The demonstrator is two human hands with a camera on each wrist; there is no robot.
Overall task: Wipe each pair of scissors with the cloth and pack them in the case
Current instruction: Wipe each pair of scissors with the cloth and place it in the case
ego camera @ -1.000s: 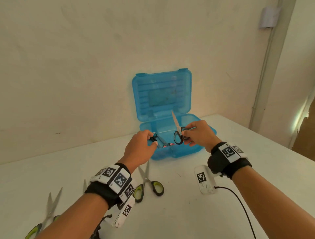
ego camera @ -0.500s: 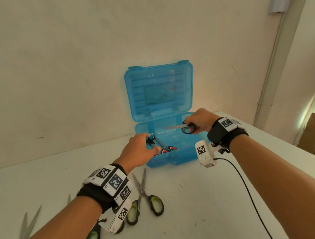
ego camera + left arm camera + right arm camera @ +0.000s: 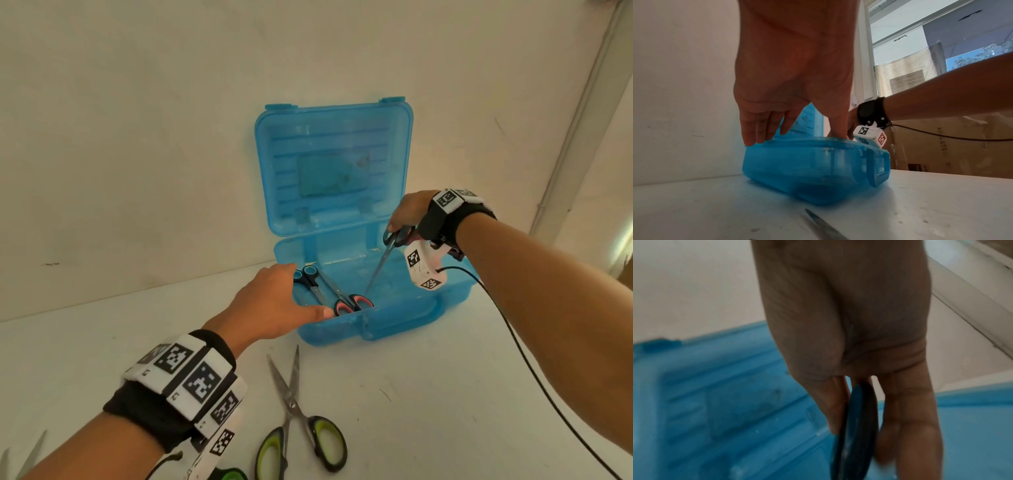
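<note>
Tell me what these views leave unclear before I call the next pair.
- Cloth: in no view, so wiping cannot be confirmed.
- Blue-handled scissors in the right hand: the right wrist view is blurred, the grip indistinct.
- Case contents: hidden by its wall in the left wrist view; the left hand covers one corner in the head view.
- Green-handled scissors at the bottom edge: cut off.

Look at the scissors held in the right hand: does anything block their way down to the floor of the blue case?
Nothing visible does. The right hand holds the blue-handled scissors point-down over the open case, above bare floor. Two pairs already lie further left, where the left hand rests on the rim.
</note>
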